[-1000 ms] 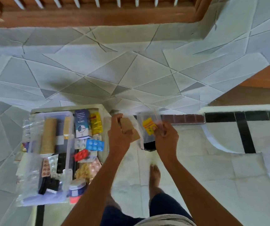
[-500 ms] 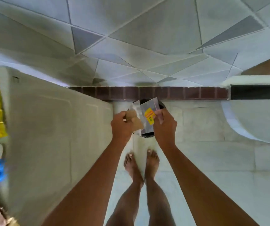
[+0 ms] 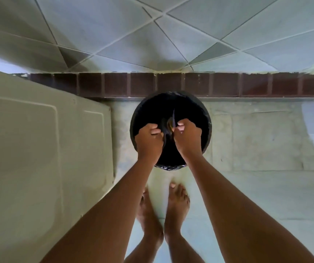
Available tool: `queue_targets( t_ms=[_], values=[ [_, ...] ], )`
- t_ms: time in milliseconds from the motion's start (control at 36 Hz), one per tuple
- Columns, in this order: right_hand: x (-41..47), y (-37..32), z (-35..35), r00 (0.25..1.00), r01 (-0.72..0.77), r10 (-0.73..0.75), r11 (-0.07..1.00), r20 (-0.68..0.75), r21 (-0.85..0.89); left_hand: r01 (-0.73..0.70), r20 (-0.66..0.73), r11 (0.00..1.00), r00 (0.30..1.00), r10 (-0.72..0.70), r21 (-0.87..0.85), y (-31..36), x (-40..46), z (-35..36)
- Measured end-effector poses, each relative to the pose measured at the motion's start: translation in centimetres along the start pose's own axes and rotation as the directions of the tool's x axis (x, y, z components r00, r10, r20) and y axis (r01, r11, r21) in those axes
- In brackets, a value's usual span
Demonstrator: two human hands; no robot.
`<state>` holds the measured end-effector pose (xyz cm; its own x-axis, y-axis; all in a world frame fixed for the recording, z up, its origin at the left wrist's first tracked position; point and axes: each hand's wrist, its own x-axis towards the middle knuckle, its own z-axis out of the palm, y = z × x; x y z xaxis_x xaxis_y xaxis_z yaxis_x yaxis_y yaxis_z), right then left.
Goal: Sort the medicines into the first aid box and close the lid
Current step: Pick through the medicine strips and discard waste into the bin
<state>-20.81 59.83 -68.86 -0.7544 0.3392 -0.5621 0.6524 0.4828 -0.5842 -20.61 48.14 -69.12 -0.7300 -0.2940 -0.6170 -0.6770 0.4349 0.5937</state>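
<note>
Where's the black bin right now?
In the head view the bin sits centre frame on the floor, right under both hands, against the brick strip and just beyond the feet, with the beige unit to its left.

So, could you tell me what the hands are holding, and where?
Both hands, left and right, pinch a thin packet by opposite edges, above the black bin.

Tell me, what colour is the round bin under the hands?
Black, lined with a black bag; the head view shows it.
</note>
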Motion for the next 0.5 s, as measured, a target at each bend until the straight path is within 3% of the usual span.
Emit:
queue_targets(
  t_ms=[83,194,500],
  values=[
    [0.5,0.8,0.0,1.0,0.002,-0.002,1.0,0.003,-0.014,-0.017,-0.006,1.0,1.0,0.017,-0.019,0.5,-0.5,0.1],
    [-1.5,-0.4,-2.3,1.0,-0.014,0.014,0.995,0.0,0.101,-0.035,-0.037,0.999,0.999,0.035,-0.007,2.5,-3.0,-1.5],
    [-15.0,-12.3,-16.0,0.988,0.134,-0.095,0.926,-0.124,0.354,-0.196,-0.118,0.944,0.978,0.17,-0.267,15.5,-18.1,-13.3]
  ],
)
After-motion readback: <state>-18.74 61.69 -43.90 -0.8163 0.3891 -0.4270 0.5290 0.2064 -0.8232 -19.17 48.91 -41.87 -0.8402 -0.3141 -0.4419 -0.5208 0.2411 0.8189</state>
